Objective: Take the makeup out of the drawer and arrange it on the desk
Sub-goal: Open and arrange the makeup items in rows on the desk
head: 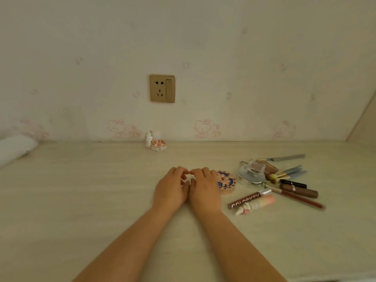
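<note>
My left hand point(172, 188) and my right hand point(203, 187) sit side by side on the pale wooden desk point(81, 200). Their fingers are curled and the fingertips meet; I see nothing held between them. A round patterned compact point(226, 183) lies just right of my right hand, touching it. Further right is a heap of makeup: a clear round case point(251, 177), a dark Colorkey tube point(249, 198), a pastel tube point(257, 205), brown lip tubes point(299, 190), brushes point(289, 173) and a grey pencil point(284, 158). A small open compact point(157, 143) stands at the back by the wall.
A wall socket point(162, 88) is on the papered wall behind the desk. A white roll point(14, 148) lies at the far left edge. A side panel point(362, 123) closes the desk on the right. No drawer is in view.
</note>
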`<control>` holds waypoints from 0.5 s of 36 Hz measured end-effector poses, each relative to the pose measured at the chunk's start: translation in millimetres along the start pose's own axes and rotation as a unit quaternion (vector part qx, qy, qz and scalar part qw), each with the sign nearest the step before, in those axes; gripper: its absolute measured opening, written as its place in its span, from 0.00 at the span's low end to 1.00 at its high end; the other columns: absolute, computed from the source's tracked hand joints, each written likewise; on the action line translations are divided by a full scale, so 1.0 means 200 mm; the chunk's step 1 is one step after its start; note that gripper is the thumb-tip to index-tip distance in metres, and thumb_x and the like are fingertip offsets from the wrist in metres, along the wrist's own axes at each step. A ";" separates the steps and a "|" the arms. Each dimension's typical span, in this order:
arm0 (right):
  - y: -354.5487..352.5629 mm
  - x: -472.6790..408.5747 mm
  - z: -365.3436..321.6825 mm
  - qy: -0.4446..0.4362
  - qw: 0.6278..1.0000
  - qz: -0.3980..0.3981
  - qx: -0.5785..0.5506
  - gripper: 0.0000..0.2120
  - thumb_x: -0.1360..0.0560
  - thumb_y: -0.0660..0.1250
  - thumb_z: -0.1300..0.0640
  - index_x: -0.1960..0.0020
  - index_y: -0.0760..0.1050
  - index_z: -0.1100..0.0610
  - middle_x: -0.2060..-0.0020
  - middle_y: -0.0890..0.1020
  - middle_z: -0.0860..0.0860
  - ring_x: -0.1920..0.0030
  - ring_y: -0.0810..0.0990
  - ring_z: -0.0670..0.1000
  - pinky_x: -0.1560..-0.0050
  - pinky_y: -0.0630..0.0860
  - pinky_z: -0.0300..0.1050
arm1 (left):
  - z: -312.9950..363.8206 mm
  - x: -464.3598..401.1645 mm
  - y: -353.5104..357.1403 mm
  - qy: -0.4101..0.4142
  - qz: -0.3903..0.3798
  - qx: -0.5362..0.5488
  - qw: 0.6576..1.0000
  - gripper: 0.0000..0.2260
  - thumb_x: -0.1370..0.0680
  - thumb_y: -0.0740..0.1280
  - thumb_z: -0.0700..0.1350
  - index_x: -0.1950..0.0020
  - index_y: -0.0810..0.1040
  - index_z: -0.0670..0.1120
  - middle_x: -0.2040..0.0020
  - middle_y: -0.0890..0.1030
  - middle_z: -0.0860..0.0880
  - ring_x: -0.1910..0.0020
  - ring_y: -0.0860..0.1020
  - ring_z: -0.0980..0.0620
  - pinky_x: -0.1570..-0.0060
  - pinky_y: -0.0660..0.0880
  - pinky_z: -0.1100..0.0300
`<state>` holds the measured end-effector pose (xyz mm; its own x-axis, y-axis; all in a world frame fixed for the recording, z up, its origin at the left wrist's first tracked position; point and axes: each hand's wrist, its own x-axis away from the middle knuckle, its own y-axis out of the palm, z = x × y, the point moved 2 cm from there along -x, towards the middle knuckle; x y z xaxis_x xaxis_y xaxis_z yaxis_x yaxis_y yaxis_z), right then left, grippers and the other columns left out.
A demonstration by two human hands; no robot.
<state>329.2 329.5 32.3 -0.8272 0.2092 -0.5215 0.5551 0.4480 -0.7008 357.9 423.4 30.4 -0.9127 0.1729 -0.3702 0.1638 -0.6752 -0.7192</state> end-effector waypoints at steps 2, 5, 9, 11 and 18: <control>-0.05 0.03 0.03 0.015 0.999 0.027 -0.021 0.13 0.34 0.61 0.66 0.52 0.78 0.62 0.57 0.79 0.58 0.55 0.76 0.62 0.55 0.73 0.52 | 0.06 0.04 0.03 0.012 -0.011 0.004 1.000 0.11 0.23 0.64 0.47 0.41 0.74 0.50 0.48 0.77 0.53 0.54 0.76 0.56 0.54 0.72 0.63; -0.14 0.06 0.08 0.053 0.994 0.067 -0.066 0.15 0.32 0.61 0.69 0.47 0.77 0.63 0.53 0.78 0.60 0.50 0.75 0.62 0.49 0.72 0.54 | 0.15 0.08 0.09 0.038 -0.026 -0.013 0.999 0.13 0.23 0.64 0.47 0.39 0.74 0.49 0.43 0.75 0.51 0.47 0.76 0.54 0.50 0.73 0.59; -0.22 0.08 0.16 0.104 0.989 0.072 -0.083 0.18 0.29 0.61 0.69 0.39 0.72 0.65 0.46 0.75 0.62 0.44 0.73 0.62 0.43 0.70 0.52 | 0.23 0.08 0.16 0.037 -0.043 -0.010 0.998 0.18 0.26 0.65 0.46 0.36 0.72 0.48 0.38 0.71 0.48 0.40 0.72 0.49 0.44 0.71 0.53; -0.25 0.09 0.19 0.148 0.984 0.056 -0.078 0.20 0.27 0.59 0.64 0.35 0.69 0.64 0.42 0.73 0.61 0.41 0.71 0.61 0.40 0.67 0.50 | 0.26 0.07 0.19 0.044 -0.051 -0.023 0.998 0.20 0.27 0.66 0.46 0.35 0.71 0.48 0.37 0.70 0.48 0.38 0.69 0.49 0.41 0.69 0.55; -0.25 0.07 0.23 0.227 0.972 0.004 -0.061 0.27 0.26 0.59 0.67 0.29 0.60 0.59 0.34 0.68 0.57 0.36 0.68 0.55 0.37 0.68 0.45 | 0.29 -0.05 0.28 0.029 -0.113 -0.005 0.993 0.27 0.24 0.66 0.49 0.27 0.61 0.51 0.27 0.62 0.49 0.30 0.62 0.51 0.33 0.61 0.60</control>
<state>293.5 269.7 36.5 -0.7910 0.5630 -0.2393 0.5707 0.5381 -0.6203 353.6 341.8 27.4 -0.9039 0.3593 -0.2319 -0.0377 -0.6072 -0.7937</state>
